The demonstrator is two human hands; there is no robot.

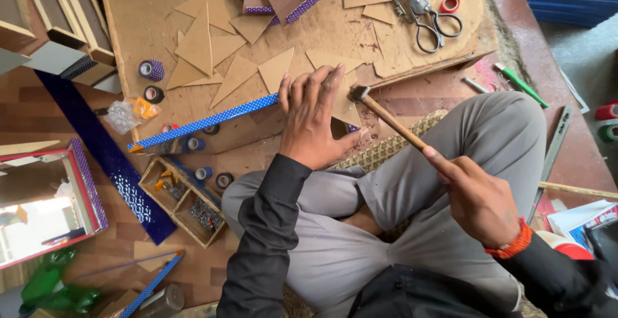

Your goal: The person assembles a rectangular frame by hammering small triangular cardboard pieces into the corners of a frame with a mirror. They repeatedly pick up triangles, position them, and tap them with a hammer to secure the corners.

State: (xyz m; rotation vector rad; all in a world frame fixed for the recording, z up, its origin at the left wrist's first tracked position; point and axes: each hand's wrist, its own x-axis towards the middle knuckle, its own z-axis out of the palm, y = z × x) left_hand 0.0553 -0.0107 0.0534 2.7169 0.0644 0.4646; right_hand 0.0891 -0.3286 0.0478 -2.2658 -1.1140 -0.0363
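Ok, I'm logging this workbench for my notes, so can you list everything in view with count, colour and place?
work board: one, brown, on the floor ahead
cardboard triangles: several, tan, spread on the board
blue strip: one, blue dotted, along the board's near edge, under the left hand
hammer: one, wooden handle and dark head, head by the left fingers
scissors: one pair, metal, top right of the board
tape rolls: several small ones, mixed colours, left part of the board and below it
wooden tray: one, brown, compartments with small hardware, beside the left knee
mirror frame: one, red and purple edged, far left
left hand: pressing the strip's end
right hand: gripping the hammer handle
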